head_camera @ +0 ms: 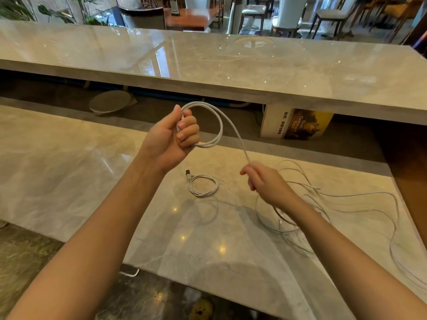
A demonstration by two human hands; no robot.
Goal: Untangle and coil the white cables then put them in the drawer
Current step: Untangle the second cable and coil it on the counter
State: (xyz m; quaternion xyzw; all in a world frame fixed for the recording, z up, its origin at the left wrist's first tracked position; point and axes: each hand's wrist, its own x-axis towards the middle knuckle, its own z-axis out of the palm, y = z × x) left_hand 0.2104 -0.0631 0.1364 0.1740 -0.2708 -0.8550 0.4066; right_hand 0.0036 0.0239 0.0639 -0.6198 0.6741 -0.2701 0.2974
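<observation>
white cables (360,195) sprawl in loose, overlapping loops at about four o'clock on the near marble counter (69,181), the biggest thing before us. no drawer shows. our left hand (171,137), at eleven o'clock from the tangle, has its fingers curled round the gathered turns of a half-made coil (219,128), held clear above the counter. from that coil one strand (240,144) runs down toward five o'clock to our right hand (265,183), whose fingertips pinch it just above the heap. a finished coil (203,184) lies flat on the stone at six o'clock from the left hand, its usb plug (187,173) poking out at eleven o'clock.

to do this turn well, we judge the strand should slide through the right pinch, not be dragged, so crossings in the heap do not tighten. each new loop should match those already held, and the left grip must be firm enough that the turns do not spring apart.
</observation>
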